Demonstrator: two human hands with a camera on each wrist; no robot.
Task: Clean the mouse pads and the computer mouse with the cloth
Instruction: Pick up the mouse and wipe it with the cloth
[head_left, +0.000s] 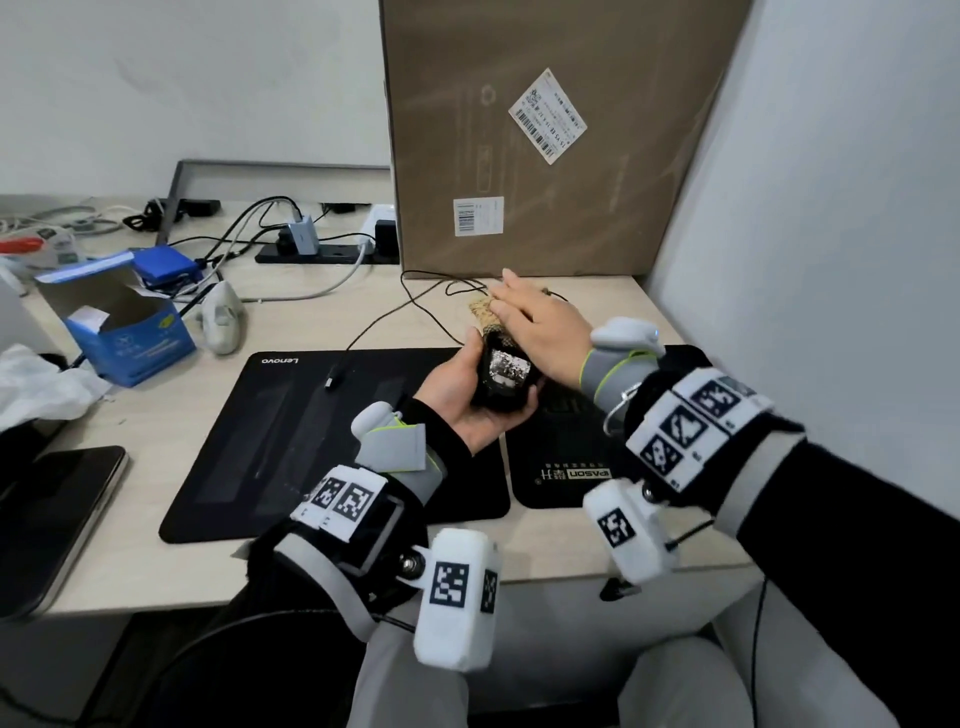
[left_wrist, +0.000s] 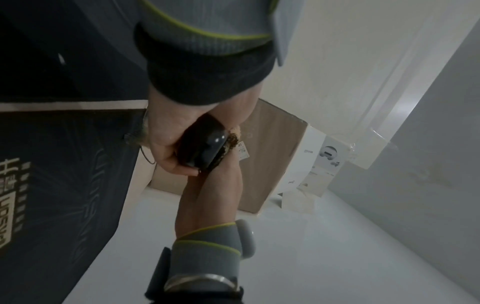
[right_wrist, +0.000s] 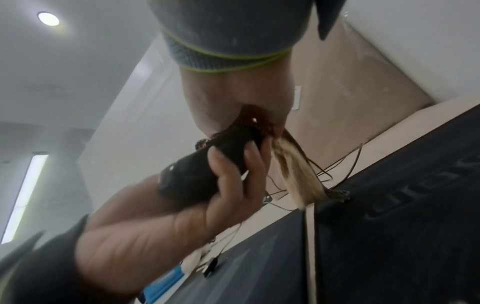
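Above the 2 black rectangular mouse pads (head_left: 332, 441) on the pale counter (head_left: 135, 415), the left hand (head_left: 467, 410) cups the glossy black computer mouse (head_left: 504, 382) upside down, fingers curled round it. The right hand (head_left: 540, 327) lies flat-fingered over it, pressing the coarse tan woven cloth (head_left: 485, 314) against the shell. Judging by this, the mouse is mid-wipe; whether the pads are already cleaned cannot be told.

mouse (head_left: 503, 382) — black | cloth (head_left: 483, 312) — tan weave | mouse pads (head_left: 291, 441) — black
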